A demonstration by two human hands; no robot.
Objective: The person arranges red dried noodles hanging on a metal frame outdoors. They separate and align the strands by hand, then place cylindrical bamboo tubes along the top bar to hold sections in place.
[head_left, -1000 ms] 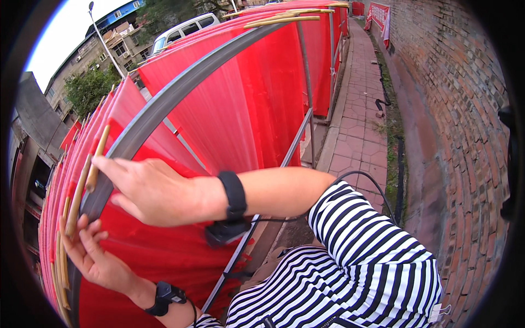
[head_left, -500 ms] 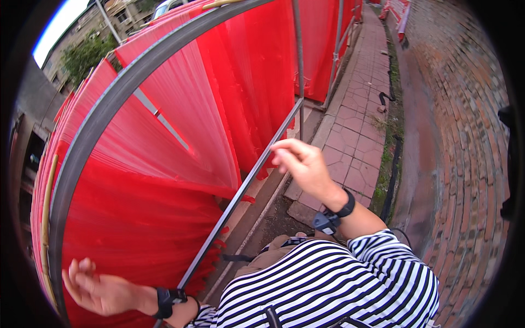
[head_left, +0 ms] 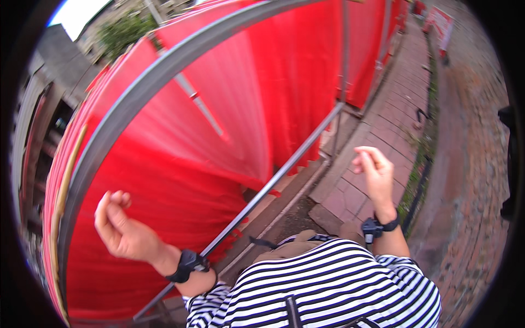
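Long sheets of red cloth (head_left: 180,218) hang from poles in a grey metal frame, whose thick upper bar (head_left: 136,87) bends across the view. My left hand (head_left: 124,232) is raised in front of the cloth, fingers loosely bent and apart, holding nothing. I cannot tell whether it touches the cloth. Over the pink paving my right hand (head_left: 376,172) hovers, to the right of the frame's thin lower rail (head_left: 273,180) and apart from it. Its fingers are lightly curled, with nothing visible in them. Both wrists wear black straps with small devices.
A bamboo pole (head_left: 64,202) runs along the frame's left side. Pink paving slabs (head_left: 391,120) lead away, edged by a strip of grass (head_left: 418,188), with a brick-paved road (head_left: 476,218) beyond. Another red-and-white cloth (head_left: 440,24) is far off. Buildings and a tree (head_left: 123,35) are behind.
The view has shifted, so the frame and cloth sit farther right. My left hand has risen in front of the cloth. My right hand has moved right, away from the lower rail.
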